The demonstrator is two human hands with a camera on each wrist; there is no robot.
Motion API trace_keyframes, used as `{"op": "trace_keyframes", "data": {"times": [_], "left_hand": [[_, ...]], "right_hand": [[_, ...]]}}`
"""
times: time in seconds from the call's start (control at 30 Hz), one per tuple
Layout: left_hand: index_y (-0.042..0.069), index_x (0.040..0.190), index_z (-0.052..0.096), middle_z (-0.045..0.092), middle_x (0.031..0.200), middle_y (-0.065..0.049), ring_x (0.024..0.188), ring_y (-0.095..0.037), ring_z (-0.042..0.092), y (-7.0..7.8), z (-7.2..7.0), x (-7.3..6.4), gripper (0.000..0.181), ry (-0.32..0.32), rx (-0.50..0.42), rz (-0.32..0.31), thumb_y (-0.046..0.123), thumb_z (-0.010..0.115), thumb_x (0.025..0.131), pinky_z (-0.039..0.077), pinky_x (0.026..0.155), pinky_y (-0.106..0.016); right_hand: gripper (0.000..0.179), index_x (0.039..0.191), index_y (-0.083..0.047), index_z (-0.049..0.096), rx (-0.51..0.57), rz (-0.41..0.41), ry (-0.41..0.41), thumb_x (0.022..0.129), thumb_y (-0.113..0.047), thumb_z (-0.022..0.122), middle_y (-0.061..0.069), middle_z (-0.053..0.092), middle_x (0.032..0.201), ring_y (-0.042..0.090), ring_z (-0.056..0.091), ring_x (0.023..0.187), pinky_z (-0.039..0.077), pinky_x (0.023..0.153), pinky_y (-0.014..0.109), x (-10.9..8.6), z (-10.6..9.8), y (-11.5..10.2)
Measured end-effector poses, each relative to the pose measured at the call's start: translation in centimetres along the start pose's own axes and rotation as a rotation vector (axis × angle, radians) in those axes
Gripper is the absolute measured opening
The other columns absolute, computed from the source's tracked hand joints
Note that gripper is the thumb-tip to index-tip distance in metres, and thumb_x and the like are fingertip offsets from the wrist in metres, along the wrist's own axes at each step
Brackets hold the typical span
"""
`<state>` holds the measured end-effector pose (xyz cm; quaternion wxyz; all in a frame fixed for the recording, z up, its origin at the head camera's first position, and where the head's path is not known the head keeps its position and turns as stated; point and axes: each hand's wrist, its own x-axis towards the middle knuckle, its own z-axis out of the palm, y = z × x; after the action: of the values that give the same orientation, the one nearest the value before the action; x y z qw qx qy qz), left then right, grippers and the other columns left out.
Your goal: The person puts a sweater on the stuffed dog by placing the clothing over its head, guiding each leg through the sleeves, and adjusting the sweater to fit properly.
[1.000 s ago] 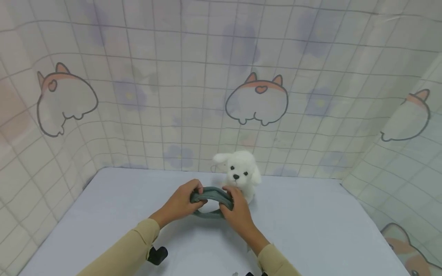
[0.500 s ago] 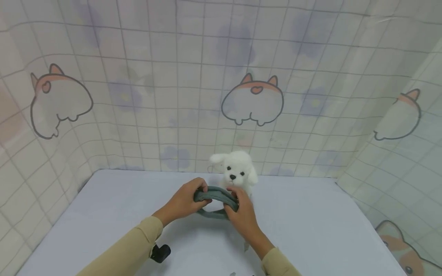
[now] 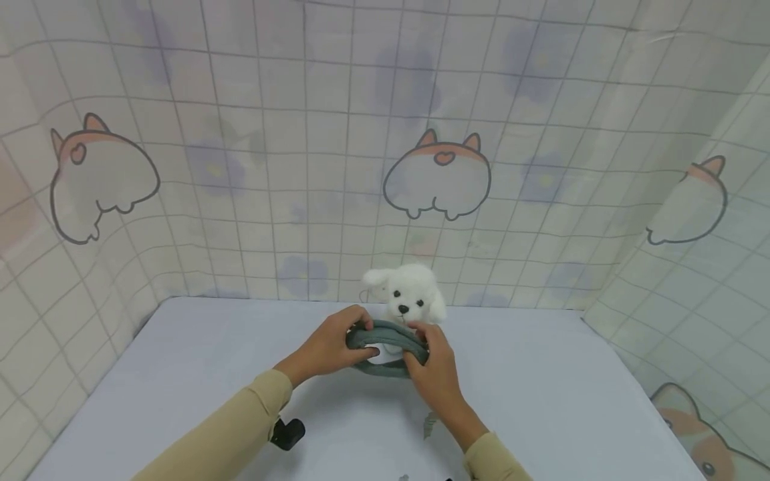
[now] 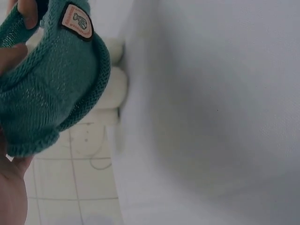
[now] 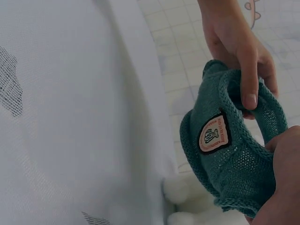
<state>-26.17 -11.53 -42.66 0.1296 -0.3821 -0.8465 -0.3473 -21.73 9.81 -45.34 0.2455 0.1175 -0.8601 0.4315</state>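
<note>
My left hand (image 3: 333,342) and right hand (image 3: 437,364) grip opposite sides of a small teal knitted sweater (image 3: 388,332). They hold its opening stretched into an oval above the table. A pink badge with a dark border (image 5: 214,134) is sewn on the knit, and rolled edges show in both wrist views. Just behind the sweater a white plush dog (image 3: 415,288) sits facing me, its lower body partly hidden by the knit and my right hand. The dog's white paws (image 4: 112,89) show past the sweater in the left wrist view.
A white cloth covers the table (image 3: 529,387). Behind it hangs a checked curtain (image 3: 337,167) printed with corgis and flowers. A black device (image 3: 289,434) sits at my left wrist. Grey-green leaf-like marks (image 3: 430,425) lie on the cloth near my right forearm.
Both hands have carried the sweater to the right and slightly up, more squarely in front of the plush dog. The head view has turned a little. Both grips stay the same.
</note>
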Motion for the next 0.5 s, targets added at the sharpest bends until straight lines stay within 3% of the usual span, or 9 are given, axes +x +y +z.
{"op": "trace_keyframes", "data": {"times": [0.27,0.5], "left_hand": [[0.02,0.109,0.057,0.06,0.108,0.006,0.097,-0.007,0.059,0.0,-0.4,0.2,0.037,-0.055,-0.091,-0.03,0.023,0.079,0.079,0.054,0.084,-0.03],[0.02,0.112,0.059,0.06,0.112,0.006,0.099,-0.008,0.058,0.1,-0.3,0.8,0.036,-0.044,-0.102,-0.023,0.02,0.078,0.081,0.054,0.085,-0.031]], "right_hand": [[0.044,0.119,-0.008,0.059,-0.028,0.01,0.022,0.078,0.001,0.071,0.002,0.055,0.096,0.012,0.05,0.088,0.047,0.078,0.03,0.4,-0.9,0.1],[0.046,0.118,-0.007,0.059,-0.06,-0.059,0.066,0.074,0.006,0.069,0.003,0.055,0.094,0.012,0.049,0.085,0.046,0.074,0.03,0.6,-1.4,0.3]]}}
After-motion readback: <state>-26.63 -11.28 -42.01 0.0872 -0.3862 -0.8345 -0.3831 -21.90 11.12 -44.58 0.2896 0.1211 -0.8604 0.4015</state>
